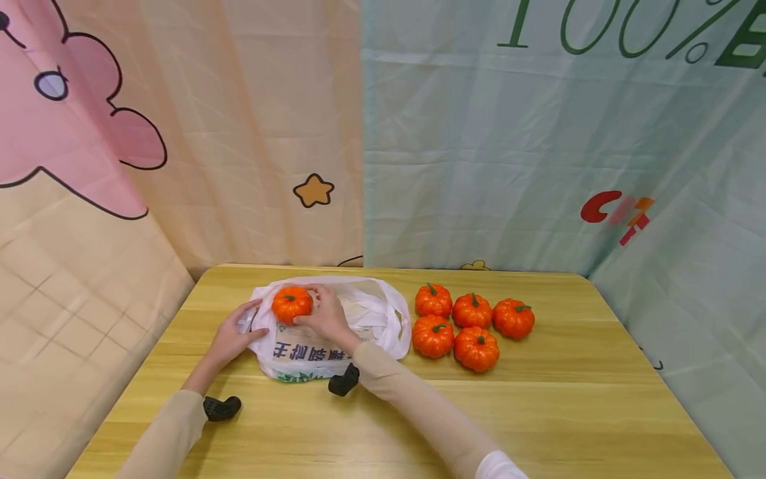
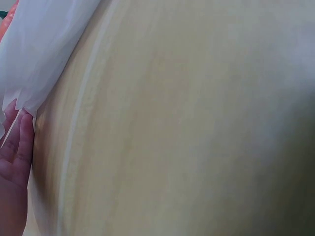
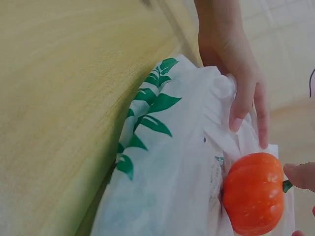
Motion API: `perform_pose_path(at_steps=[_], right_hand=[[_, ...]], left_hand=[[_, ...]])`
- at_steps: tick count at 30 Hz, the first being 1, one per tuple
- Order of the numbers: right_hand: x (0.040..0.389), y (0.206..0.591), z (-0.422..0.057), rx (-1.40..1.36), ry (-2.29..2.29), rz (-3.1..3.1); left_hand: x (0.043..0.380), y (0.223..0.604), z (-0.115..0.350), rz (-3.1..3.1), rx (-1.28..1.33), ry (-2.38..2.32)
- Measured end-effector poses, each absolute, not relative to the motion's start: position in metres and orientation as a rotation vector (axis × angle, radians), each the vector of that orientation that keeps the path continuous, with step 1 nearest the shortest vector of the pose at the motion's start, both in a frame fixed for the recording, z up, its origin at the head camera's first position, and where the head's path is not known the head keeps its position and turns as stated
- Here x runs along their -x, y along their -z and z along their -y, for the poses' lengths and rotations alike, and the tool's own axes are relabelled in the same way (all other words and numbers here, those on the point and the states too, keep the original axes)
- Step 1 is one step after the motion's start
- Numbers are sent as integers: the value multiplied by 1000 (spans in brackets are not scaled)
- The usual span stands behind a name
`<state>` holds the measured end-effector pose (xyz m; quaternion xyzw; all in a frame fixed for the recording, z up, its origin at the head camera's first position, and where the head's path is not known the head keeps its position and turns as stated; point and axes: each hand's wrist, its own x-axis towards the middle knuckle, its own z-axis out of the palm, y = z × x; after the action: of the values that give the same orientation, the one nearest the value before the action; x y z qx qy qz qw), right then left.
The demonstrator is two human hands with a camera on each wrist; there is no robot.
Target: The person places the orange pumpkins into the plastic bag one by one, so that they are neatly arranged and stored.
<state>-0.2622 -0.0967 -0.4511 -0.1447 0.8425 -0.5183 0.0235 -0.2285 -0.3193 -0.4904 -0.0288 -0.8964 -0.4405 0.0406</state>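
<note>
The right hand (image 1: pixel 326 313) had its grip clamped on an orange pumpkin (image 1: pixel 291 305), with fingers on the far side and the thumb on the near side. That pumpkin was at the left part of a white plastic bag (image 1: pixel 359 366); whether it lay inside the mouth or only over the plastic could not be told. Its green stem (image 3: pixel 287 186) showed beside a fingertip in the right wrist view.

The left hand (image 1: pixel 230 336) was at the bag's left edge, thumb and forefinger apart and touching the plastic. I cannot tell whether the rest of that grip pinched the bag. The bag lay crumpled on the far left of the worktop (image 1: pixel 568 412), with dark lettering and green printed leaves (image 3: pixel 155 125) on its near side.

Five more pumpkins (image 1: pixel 433 336) stood just right of the bag, three in a far row and two in a near one. Black devices (image 1: pixel 223 408) were worn at both wrists. Beyond the worktop hung a beige curtain (image 1: pixel 257 133) on the left and a pale green curtain (image 1: pixel 479 153) on the right.
</note>
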Motion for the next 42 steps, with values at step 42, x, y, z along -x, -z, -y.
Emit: perform_pose_path(at_steps=[42], right_hand=[[215,394,-31,886,1739,-2901]], left_hand=[[227,487,319,2744,120,1305]])
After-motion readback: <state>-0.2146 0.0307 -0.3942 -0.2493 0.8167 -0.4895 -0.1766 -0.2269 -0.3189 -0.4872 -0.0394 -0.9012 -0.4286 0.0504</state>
